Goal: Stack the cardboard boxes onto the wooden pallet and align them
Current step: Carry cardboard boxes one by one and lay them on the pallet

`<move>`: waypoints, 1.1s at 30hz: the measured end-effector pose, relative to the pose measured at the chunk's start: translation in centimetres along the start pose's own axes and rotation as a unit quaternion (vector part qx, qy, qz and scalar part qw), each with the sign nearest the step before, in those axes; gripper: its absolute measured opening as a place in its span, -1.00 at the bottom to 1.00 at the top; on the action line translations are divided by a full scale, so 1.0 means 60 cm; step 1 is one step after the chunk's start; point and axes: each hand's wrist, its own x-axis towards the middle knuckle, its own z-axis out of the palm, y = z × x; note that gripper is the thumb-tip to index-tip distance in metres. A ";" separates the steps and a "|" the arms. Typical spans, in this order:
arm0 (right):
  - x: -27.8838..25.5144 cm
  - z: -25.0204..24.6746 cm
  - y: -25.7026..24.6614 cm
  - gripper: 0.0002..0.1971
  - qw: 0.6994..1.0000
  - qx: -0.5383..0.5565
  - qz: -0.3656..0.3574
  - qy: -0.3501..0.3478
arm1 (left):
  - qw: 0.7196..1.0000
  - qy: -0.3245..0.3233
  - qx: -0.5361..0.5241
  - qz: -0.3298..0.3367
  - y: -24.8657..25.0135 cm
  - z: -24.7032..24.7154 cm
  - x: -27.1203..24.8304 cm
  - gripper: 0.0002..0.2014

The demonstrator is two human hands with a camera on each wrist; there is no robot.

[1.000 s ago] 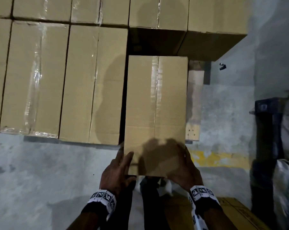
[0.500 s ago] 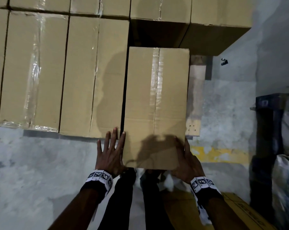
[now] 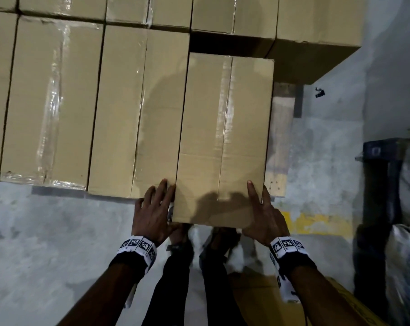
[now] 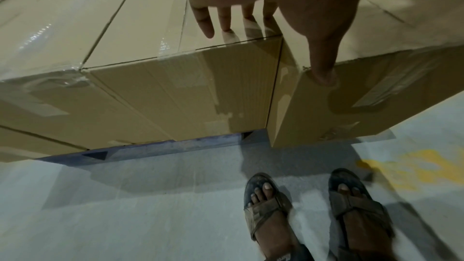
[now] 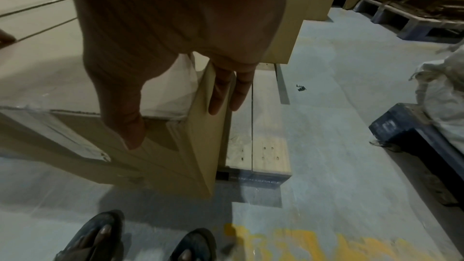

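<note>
Fingers [image 3: 162,191] of the left hand [image 3: 152,214] lie straight and spread, reaching onto the neighbouring taped brown cardboard box [image 3: 138,109], while the right hand [image 3: 265,217] clasps the near right corner of the long plain brown cardboard box [image 3: 225,137], thumb on top. From the head view, that long box has slid deeper since a second ago, its far end now close under the taller boxes at the back, and the left hand has let go of its corner, so placing looks nearly done and squaring up is what remains. Its long axis runs straight away from the person, parallel to the neighbour, but its near end overhangs past the row's front edge. On to the left wrist view: fingers relaxed above the neighbour's top, thumb [image 4: 323,74] pressing the long box's near top corner, and the near face clearly stands proud of the row. Over to the right wrist view: thumb on the near end face, fingers [image 5: 218,94] flat along the right side wall, light wooden pallet [image 5: 266,152] bare beside it; whether the box sits fully flat is hard to tell here.
</note>
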 end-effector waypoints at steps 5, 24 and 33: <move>0.020 -0.033 -0.004 0.44 1.000 -0.013 0.012 -0.007 | 0.999 0.030 -0.009 -0.003 0.007 -0.013 0.014 0.09; 0.068 -0.058 -0.007 0.52 1.000 -0.023 0.010 0.011 | 1.000 0.005 0.017 0.009 0.003 -0.064 0.070 0.05; 0.072 -0.063 -0.009 0.53 1.000 -0.022 0.019 0.003 | 0.995 -0.008 0.048 0.083 -0.022 -0.072 0.088 0.11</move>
